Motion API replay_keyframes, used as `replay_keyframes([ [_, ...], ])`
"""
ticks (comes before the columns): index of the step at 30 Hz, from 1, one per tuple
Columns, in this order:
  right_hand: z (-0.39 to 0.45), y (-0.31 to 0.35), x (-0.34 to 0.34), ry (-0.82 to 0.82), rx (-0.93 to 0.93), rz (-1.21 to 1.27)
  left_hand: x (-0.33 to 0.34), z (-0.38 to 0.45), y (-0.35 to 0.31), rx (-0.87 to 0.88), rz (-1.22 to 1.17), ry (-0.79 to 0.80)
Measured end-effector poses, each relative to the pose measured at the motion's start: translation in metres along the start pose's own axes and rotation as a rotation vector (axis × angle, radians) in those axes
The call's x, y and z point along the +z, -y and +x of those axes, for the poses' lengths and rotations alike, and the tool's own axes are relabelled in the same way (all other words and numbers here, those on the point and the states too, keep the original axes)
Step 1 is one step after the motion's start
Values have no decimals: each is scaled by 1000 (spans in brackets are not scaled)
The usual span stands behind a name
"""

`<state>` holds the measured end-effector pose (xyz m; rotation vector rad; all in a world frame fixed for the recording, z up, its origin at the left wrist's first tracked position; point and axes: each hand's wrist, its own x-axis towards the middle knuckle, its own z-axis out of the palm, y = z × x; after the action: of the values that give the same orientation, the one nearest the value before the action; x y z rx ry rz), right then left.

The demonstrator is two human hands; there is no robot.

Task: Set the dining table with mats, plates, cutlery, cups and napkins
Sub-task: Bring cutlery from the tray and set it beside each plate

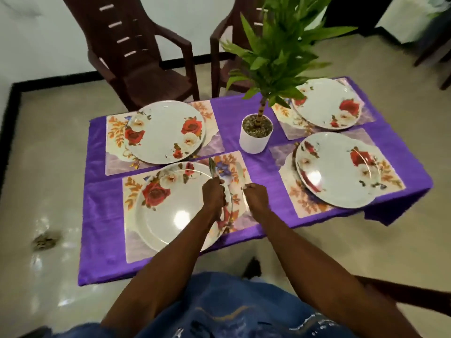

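Observation:
Several floral mats lie on the purple tablecloth (pixel 263 167), each under a white rose-patterned plate. The near left plate (pixel 170 211) sits on its mat (pixel 234 167). My left hand (pixel 214 195) grips a piece of metal cutlery (pixel 211 167) over that plate's right rim, its end pointing away from me. My right hand (pixel 256 197) holds another thin metal piece (pixel 244 193) just right of the plate, above the mat; it is blurred. Other plates are at far left (pixel 166 132), far right (pixel 324 103) and near right (pixel 336 169).
A potted green plant in a white pot (pixel 255 135) stands at the table's middle. Two dark brown plastic chairs (pixel 136 59) stand beyond the far edge. Another chair's arm (pixel 402 289) shows at my right. The floor is glossy tile.

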<state>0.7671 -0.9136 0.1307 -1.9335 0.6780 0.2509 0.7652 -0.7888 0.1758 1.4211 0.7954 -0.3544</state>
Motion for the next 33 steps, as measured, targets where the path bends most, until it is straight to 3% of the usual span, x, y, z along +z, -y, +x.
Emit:
replay_keyframes([
  [7,26,-1,-9,168,-26,-131,15,-1,1,0,-93,-158],
  [18,34,-12,-3,117,-239,-492,11,15,13,-17,-65,-232],
  [33,39,-14,-9,141,-283,-510,15,16,17,-17,-26,-218],
])
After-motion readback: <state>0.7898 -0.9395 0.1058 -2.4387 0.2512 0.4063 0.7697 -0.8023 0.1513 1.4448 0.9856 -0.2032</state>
